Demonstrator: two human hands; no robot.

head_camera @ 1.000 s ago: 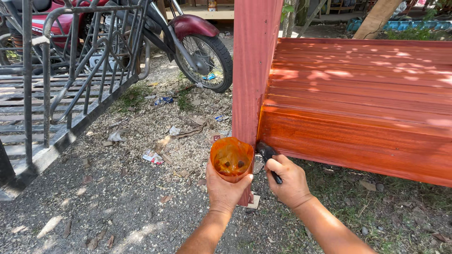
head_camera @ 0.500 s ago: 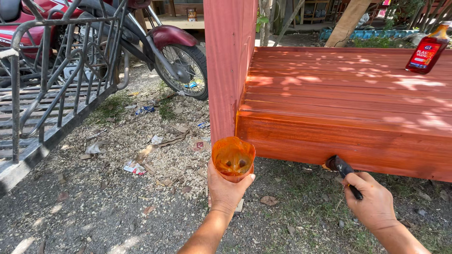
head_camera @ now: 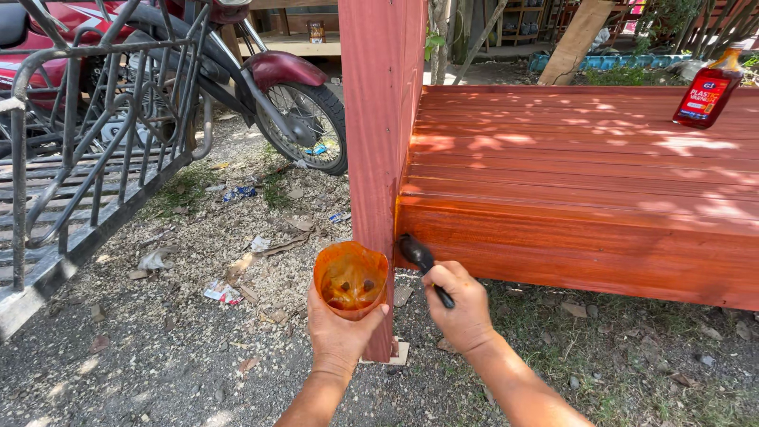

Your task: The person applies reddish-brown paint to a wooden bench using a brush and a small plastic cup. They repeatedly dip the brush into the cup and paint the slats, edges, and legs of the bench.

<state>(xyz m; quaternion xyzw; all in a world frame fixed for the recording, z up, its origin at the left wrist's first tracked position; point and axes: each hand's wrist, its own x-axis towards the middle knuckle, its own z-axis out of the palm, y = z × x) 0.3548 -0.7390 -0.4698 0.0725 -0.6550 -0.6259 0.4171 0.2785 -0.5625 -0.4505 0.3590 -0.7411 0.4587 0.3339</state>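
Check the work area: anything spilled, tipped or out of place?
No spill shows. The cup sits upright in the left hand; the right hand holds the brush at the platform's edge. Litter scraps dot the ground.

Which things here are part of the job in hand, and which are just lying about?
In use:
- left hand holding the orange plastic cup
- right hand holding the black brush at the front board
- red-brown wooden platform and its red post
- dark bottle with red label, likely

Lying about:
- red motorcycle
- grey metal railing
- scattered litter
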